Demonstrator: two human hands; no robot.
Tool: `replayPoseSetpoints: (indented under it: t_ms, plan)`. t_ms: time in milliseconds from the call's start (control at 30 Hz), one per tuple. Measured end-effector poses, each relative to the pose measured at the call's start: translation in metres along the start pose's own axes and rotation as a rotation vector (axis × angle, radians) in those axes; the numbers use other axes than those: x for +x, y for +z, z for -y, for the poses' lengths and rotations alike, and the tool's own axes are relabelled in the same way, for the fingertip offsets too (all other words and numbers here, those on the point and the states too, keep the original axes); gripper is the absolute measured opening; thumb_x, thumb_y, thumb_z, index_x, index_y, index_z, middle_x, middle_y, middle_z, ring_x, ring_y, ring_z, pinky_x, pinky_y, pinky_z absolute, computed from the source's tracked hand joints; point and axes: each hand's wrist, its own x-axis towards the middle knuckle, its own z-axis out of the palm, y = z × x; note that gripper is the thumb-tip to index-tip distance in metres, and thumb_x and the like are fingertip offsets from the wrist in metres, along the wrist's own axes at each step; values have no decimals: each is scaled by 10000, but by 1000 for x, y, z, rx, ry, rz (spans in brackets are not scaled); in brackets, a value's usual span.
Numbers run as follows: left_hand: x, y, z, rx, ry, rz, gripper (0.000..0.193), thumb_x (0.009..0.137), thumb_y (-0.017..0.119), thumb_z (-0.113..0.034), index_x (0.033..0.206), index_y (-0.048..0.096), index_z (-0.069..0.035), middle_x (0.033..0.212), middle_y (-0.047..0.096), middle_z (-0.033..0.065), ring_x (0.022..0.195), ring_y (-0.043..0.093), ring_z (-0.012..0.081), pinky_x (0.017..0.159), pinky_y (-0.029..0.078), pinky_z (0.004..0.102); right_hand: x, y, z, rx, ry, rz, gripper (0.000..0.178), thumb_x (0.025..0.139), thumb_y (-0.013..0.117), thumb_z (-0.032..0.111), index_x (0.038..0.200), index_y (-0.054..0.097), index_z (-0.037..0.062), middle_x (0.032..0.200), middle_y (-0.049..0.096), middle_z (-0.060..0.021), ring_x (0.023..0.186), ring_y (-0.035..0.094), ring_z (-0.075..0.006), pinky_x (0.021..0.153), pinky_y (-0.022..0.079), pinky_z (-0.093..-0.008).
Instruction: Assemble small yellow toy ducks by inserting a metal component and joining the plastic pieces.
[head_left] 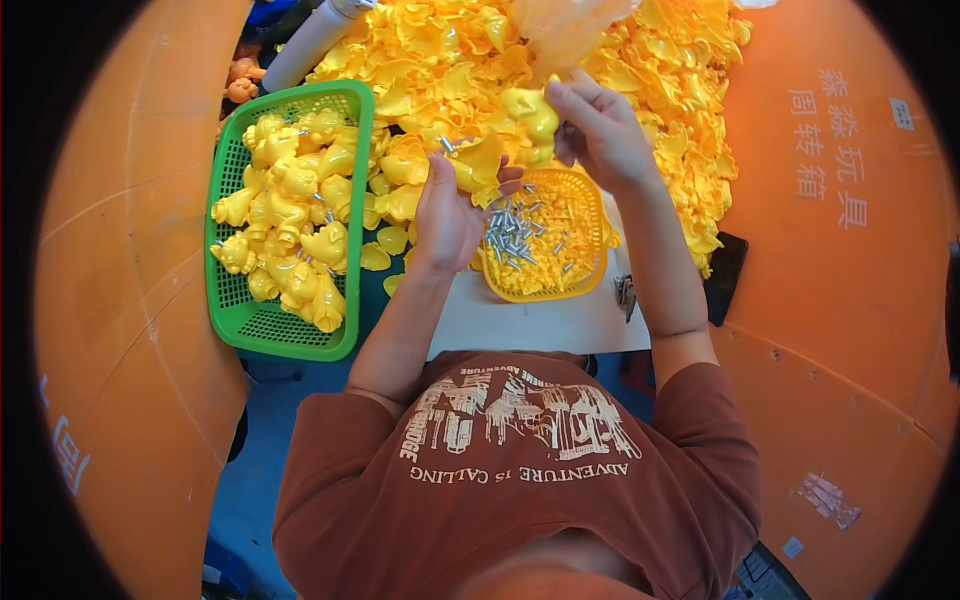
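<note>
My left hand is closed round a curved yellow plastic shell, with a small silver metal pin at its upper left. Up and to the right, my right hand pinches a glossy, rounded yellow plastic piece between thumb and fingers. The two yellow pieces are close together but look apart. Just below them sits a yellow basket with small yellow parts and several silver metal pins in it.
A green basket of assembled-looking yellow figures stands at the left. Beyond my hands spreads a large heap of yellow shells. A grey cylinder lies at the back left. Orange walls rise on both sides. A dark flat object lies right.
</note>
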Motion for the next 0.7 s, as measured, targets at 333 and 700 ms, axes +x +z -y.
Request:
replayPoseSetpoints:
  t_ms: [333, 700]
  plan:
    - [-2, 61, 28, -29, -34, 38, 548, 957, 202, -456, 1256, 341, -18, 1236, 474, 169, 1099, 525, 277, 908, 456, 412, -70, 1, -37, -628, -527, -564, 401, 773, 697, 246, 1051, 560, -8, 1042, 564, -161, 777, 609, -226, 654, 493, -306]
    - [-9, 65, 20, 97, -152, 73, 543, 960, 229, -441, 1261, 348, -5, 1176, 503, 162, 1042, 556, 257, 864, 490, 380, -103, -9, -18, -973, -865, -164, 675, 605, 790, 275, 1163, 548, -15, 1173, 571, -145, 1147, 489, -344, 920, 429, -385]
